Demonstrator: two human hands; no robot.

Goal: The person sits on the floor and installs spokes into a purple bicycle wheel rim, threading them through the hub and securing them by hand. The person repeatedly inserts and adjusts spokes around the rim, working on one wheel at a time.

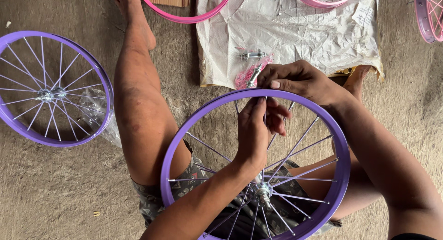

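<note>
Space is getting pretty tight here: the purple rim (344, 147) is sitting across the person's lap and taking up most of the lower middle, its bottom edge running off the frame at 6 o'clock. Bare concrete floor (55, 194) is lying open at 8 o'clock, while a finished purple wheel (50, 90) is resting flat at 9 o'clock, well apart from the lap. A crumpled paper sheet (300, 32) is spreading out at 12 o'clock, with small metal parts (251, 55) on it and pink rims (184, 16) poking in along the top edge and the top right corner. The left hand (256, 134) is reaching up inside the rim, fingers curled nearly closed, pinching a spoke (264, 129) just under the rim's top. The right hand (300, 78) is coming over from 2 o'clock, fingers bent and pressing down on the rim's top edge, right above the left.
</note>
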